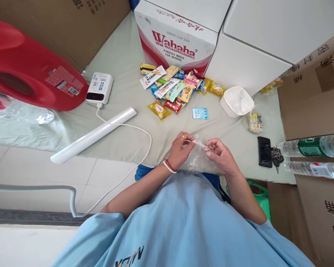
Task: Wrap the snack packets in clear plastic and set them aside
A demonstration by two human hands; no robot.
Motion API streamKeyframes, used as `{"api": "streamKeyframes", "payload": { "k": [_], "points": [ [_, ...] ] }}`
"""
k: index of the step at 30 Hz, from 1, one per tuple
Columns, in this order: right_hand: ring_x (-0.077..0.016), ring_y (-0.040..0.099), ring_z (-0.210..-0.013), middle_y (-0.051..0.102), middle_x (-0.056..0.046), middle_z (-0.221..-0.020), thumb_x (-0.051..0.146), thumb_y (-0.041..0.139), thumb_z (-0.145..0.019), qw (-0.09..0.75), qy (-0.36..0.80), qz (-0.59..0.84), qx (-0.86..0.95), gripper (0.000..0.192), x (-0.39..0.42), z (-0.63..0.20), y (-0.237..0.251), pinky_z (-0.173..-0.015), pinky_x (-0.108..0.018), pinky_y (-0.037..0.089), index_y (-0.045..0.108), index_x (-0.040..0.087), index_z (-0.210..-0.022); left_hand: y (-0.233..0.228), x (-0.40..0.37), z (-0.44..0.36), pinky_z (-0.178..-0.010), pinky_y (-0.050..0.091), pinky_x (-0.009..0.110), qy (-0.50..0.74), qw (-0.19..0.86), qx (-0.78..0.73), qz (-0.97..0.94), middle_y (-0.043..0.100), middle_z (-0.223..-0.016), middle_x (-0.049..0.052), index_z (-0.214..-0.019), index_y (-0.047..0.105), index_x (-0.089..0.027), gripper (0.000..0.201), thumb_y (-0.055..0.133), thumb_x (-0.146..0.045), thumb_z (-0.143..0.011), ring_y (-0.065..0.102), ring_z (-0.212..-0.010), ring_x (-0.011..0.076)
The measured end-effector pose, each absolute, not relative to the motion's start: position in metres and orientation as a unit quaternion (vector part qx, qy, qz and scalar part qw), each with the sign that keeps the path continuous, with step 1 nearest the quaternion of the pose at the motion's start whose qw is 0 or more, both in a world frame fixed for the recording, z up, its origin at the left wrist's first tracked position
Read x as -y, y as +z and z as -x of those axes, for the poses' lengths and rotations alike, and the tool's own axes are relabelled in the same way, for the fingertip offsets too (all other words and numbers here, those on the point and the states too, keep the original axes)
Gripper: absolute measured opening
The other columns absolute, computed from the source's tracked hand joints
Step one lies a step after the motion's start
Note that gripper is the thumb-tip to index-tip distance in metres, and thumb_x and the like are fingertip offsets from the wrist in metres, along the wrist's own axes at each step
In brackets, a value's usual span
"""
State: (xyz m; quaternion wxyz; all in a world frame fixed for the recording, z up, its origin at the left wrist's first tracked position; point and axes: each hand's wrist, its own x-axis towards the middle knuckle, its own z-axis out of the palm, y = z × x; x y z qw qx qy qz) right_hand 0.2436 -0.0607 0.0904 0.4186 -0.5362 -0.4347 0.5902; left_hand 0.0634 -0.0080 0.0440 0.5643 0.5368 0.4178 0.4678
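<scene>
I see both hands pinching the top edge of one clear plastic bag (197,160), held just off the near edge of the table (122,137). The left hand (180,150) grips the bag's mouth between thumb and fingers, and the right hand (221,155) does the same a little to the side, so the two hands sit close together with the bag's rim stretched between them.

I take the Wahaha carton (178,40) as my marker. Directly in front of it lies one heap of snack packets (175,87); they overlap too much for me to count exactly. One small blue packet (199,113) lies apart, nearer the hands. To the right of the carton stands one white bowl (236,101), and beyond it one small bagged item (254,122). Further right and nearer me I count one black phone (264,151) with keys beside it, then two water bottles (314,155) lying on their sides. To the carton's left I count one white power bank (99,88), one white tube lamp (93,135) reaching the table's near edge, and one red jug (30,70).

Open cloth runs between the snack heap and the hands, and between the lamp and the hands.
</scene>
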Motion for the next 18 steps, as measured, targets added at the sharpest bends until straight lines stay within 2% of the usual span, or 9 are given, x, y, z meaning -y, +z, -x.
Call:
{"api": "streamKeyframes", "payload": {
  "k": [3,5,8,11,14,16,18],
  "points": [
    [-0.0119,0.045,-0.063,0.065,-0.002,-0.101,0.036,0.078,-0.082,0.318,0.408,0.637,0.572,0.033,0.060,-0.256,0.086,-0.062,-0.029,0.042,0.065,0.025,-0.110,0.046,0.005,-0.055,-0.078,0.049,0.027,0.480,0.578,-0.410,-0.518,0.059,-0.088,0.001,-0.083,0.062,-0.020,0.013,0.069,-0.030,-0.086,0.058,-0.084,0.0143],
    [-0.0180,0.054,-0.074,0.068,-0.005,-0.098,0.034,0.065,-0.089,0.262,0.274,0.683,0.624,0.018,0.059,-0.264,0.079,-0.072,-0.034,0.046,0.068,0.023,-0.104,0.046,0.005,-0.051,-0.076,0.048,0.026,0.480,0.586,-0.414,-0.505,0.058,-0.086,0.000,-0.081,0.062,-0.020,0.016,0.070,-0.033,-0.086,0.057,-0.082,0.0140],
    [-0.0250,0.060,-0.091,0.068,-0.008,-0.096,0.032,0.057,-0.090,0.254,0.175,0.715,0.628,0.017,0.056,-0.271,0.068,-0.084,-0.041,0.048,0.069,0.022,-0.094,0.043,0.008,-0.048,-0.074,0.046,0.026,0.476,0.594,-0.422,-0.492,0.057,-0.084,0.000,-0.079,0.061,-0.020,0.020,0.071,-0.036,-0.087,0.056,-0.080,0.0137],
    [-0.0225,0.062,-0.091,0.067,-0.006,-0.098,0.035,0.061,-0.086,0.359,0.233,0.724,0.541,0.016,0.051,-0.271,0.063,-0.085,-0.039,0.051,0.066,0.022,-0.095,0.039,0.011,-0.046,-0.073,0.045,0.026,0.456,0.605,-0.420,-0.500,0.057,-0.084,0.000,-0.078,0.061,-0.020,0.024,0.073,-0.039,-0.085,0.055,-0.078,0.0133],
    [-0.0160,0.061,-0.075,0.064,0.001,-0.084,0.040,0.067,-0.083,0.482,0.379,0.686,0.391,0.021,0.045,-0.263,0.065,-0.069,-0.029,0.052,0.057,0.025,-0.093,0.035,0.012,-0.046,-0.078,0.047,0.027,0.440,0.635,-0.407,-0.487,0.060,-0.086,0.001,-0.078,0.061,-0.019,0.031,0.077,-0.045,-0.083,0.057,-0.081,0.0134],
    [-0.0115,0.052,-0.057,0.057,0.006,-0.070,0.041,0.072,-0.079,0.509,0.435,0.665,0.330,0.027,0.043,-0.259,0.069,-0.052,-0.023,0.042,0.053,0.025,-0.090,0.034,0.011,-0.047,-0.083,0.049,0.029,0.437,0.683,-0.395,-0.433,0.063,-0.088,0.001,-0.081,0.059,-0.020,0.037,0.079,-0.051,-0.081,0.061,-0.084,0.0137],
    [-0.0086,0.040,-0.047,0.051,0.008,-0.061,0.042,0.076,-0.078,0.496,0.459,0.663,0.322,0.030,0.043,-0.256,0.072,-0.043,-0.021,0.030,0.055,0.025,-0.090,0.035,0.008,-0.047,-0.077,0.050,0.028,0.431,0.732,-0.396,-0.350,0.062,-0.082,-0.002,-0.083,0.054,-0.021,0.045,0.079,-0.058,-0.078,0.061,-0.076,0.0125]
  ]
}}
